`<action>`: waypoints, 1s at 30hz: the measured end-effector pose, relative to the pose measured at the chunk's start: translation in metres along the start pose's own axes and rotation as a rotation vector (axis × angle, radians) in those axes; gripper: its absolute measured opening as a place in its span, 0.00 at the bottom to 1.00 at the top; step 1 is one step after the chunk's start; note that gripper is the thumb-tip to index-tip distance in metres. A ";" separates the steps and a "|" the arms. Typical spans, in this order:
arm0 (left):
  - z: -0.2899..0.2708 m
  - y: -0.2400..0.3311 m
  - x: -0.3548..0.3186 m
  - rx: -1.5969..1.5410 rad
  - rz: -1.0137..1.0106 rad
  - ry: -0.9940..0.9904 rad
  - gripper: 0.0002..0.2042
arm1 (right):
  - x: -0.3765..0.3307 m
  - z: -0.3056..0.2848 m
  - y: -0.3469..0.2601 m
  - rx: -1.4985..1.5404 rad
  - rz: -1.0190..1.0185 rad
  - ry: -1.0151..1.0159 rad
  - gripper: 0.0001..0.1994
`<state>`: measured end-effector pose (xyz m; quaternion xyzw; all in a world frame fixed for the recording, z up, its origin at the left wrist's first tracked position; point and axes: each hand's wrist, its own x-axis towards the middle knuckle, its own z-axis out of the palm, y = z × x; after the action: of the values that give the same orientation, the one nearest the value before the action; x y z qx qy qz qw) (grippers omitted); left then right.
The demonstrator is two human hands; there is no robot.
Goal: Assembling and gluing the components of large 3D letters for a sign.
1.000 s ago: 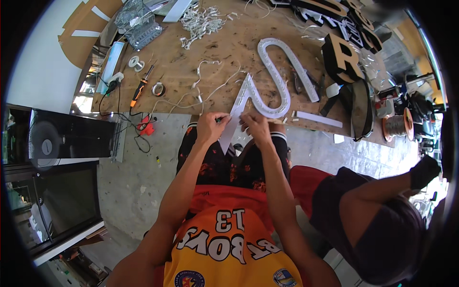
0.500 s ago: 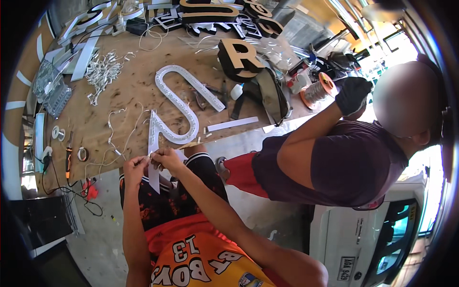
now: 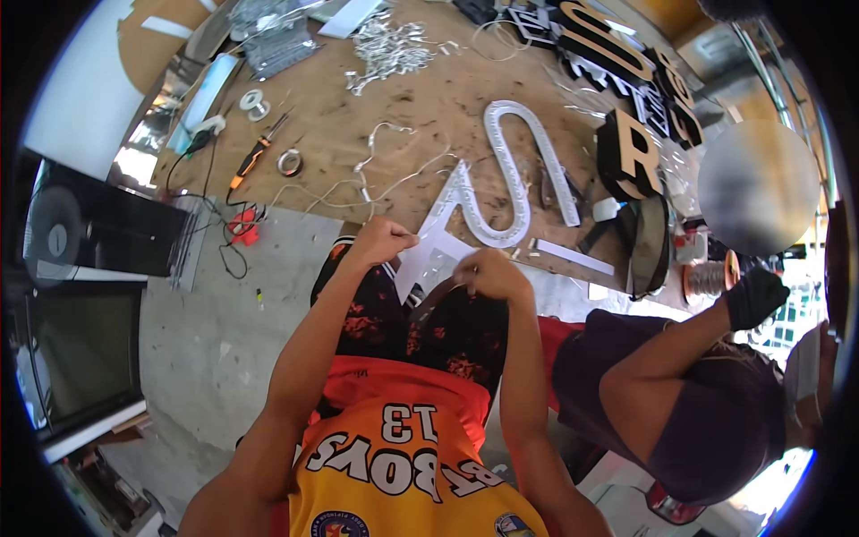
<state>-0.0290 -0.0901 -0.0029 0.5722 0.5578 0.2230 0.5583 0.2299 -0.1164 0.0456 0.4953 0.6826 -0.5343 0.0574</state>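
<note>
My left hand pinches the edge of a white flat strip that reaches off the table's front edge. That strip joins the pointed end of a white S-shaped sign letter, dotted along its inside with small clear parts, lying on the table. My right hand is just right of the strip's lower end, above my lap, with fingers curled together. Whatever those fingers hold is hidden or too small to name. Thin white wire lies left of the letter.
A soldering iron, solder spool and tape roll lie left on the table. A pile of wired white modules sits farther back. At right are an R-shaped letter, a glue bottle and a co-worker's gloved hand.
My view has swung left, shifting the table rightward in the picture. My hands, close together before, are now apart, the right one moved away from the strip.
</note>
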 end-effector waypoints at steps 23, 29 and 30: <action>0.069 0.005 0.015 0.394 0.404 0.617 0.08 | 0.101 -0.010 0.022 0.455 -0.122 0.612 0.11; 0.070 0.006 0.022 0.443 0.406 0.600 0.07 | 0.098 -0.002 0.024 0.498 -0.191 0.717 0.09; 0.069 0.006 0.022 0.446 0.404 0.593 0.07 | 0.098 0.000 0.024 0.425 -0.204 0.754 0.10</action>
<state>0.0403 -0.0962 -0.0244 0.6880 0.6054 0.3569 0.1809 0.1986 -0.0578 -0.0297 0.5866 0.5763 -0.4475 -0.3515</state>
